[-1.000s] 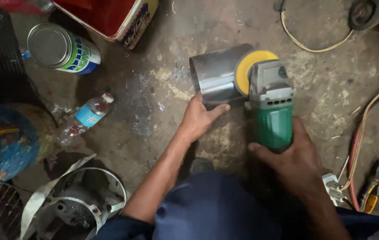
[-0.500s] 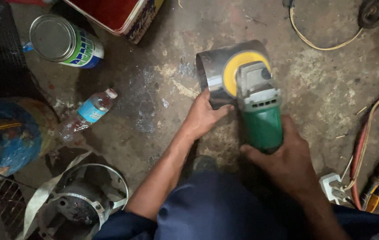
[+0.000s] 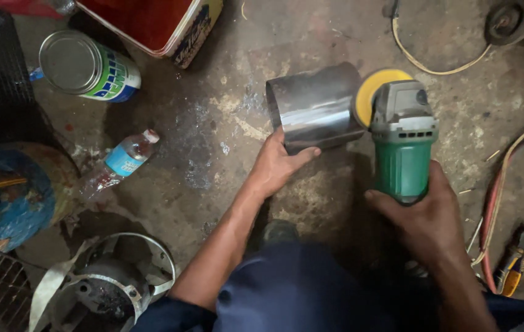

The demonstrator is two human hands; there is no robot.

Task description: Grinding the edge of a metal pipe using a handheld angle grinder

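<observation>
Premises are presenting as a workshop: stained concrete floor (image 3: pixel 212 123), angle grinder (image 3: pixel 402 144), pliers (image 3: pixel 514 261), trailing cables (image 3: pixel 495 203).

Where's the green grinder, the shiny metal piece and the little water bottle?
green grinder (image 3: pixel 402 157): head view, on its green body above the right hand (image 3: pixel 425 224).
shiny metal piece (image 3: pixel 315 110): head view, on its curved bright face by the left hand (image 3: pixel 277 166).
water bottle (image 3: pixel 123 160): head view, on its blue label.
</observation>
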